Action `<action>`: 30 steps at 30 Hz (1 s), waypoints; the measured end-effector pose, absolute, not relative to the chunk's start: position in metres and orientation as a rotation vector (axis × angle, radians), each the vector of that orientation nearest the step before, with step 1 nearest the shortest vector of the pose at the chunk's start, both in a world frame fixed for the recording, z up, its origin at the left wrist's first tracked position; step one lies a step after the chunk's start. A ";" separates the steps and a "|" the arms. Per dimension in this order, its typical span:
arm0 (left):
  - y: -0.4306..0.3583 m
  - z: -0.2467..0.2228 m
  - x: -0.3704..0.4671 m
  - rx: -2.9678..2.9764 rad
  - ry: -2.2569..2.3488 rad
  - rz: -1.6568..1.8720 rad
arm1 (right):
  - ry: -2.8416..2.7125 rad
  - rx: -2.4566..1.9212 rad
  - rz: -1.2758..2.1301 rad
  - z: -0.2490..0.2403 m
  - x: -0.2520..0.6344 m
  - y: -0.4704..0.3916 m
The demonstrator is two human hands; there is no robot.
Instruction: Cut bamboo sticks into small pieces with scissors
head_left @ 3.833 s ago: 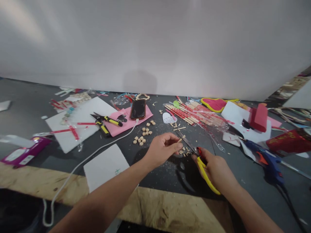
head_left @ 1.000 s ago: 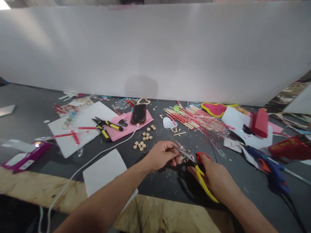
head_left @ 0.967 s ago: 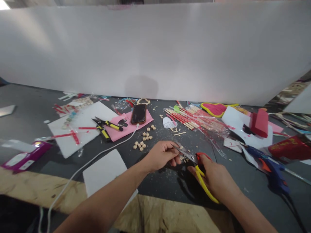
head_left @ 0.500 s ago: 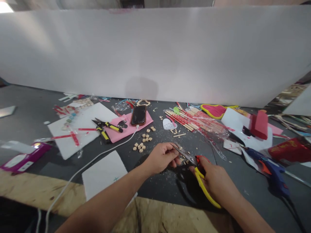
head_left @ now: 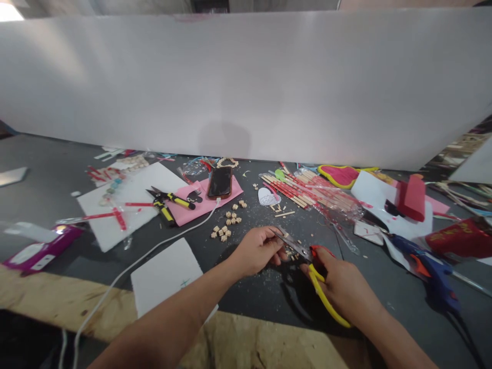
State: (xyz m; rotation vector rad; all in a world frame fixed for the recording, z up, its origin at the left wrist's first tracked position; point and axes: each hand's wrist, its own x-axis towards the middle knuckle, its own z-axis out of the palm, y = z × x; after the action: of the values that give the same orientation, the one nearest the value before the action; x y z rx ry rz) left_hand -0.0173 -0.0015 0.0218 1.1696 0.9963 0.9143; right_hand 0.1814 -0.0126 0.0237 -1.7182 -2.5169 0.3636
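Observation:
My right hand [head_left: 340, 284] grips a pair of scissors [head_left: 321, 292] with yellow and red handles. Their metal blades point left, up to the fingertips of my left hand [head_left: 261, 251]. The left fingers are pinched together at the blades; whatever small piece they hold is too hidden to name. Short cut bits of wooden stick [head_left: 292, 254] lie on the dark table just under the blades. Left of the hands sit several small clusters of pale wooden pieces [head_left: 221, 233]. A longer stick piece [head_left: 284, 214] rests beyond the left hand, below a white paper heart [head_left: 268, 197].
Bundled red-and-wood sticks [head_left: 288, 189] lie behind the hands. To the left are yellow-black pliers [head_left: 163, 205], a phone [head_left: 220, 183] on pink paper and its white cable [head_left: 154, 252]. A blue glue gun [head_left: 430, 266] and red packet [head_left: 459, 238] lie right. A white panel [head_left: 246, 87] stands behind.
Almost nothing differs. Both hands and the scissors keep nearly the same place and pose; the whole view has shifted very slightly.

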 end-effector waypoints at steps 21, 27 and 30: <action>-0.001 0.019 -0.016 1.187 1.035 0.902 | -2.532 -1.798 0.392 0.024 0.182 -0.010; -0.001 0.018 -0.015 1.118 1.000 1.011 | -2.492 -1.851 0.373 0.023 0.182 -0.009; 0.000 0.016 -0.015 1.114 1.013 1.048 | -2.479 -1.880 0.349 0.021 0.181 -0.008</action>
State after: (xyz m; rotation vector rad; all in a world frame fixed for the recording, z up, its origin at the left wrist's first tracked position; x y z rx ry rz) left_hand -0.0147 -0.0001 0.0159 1.1141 1.0132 1.0479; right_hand 0.1814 -0.0078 0.0211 -1.8798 -2.4787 0.3494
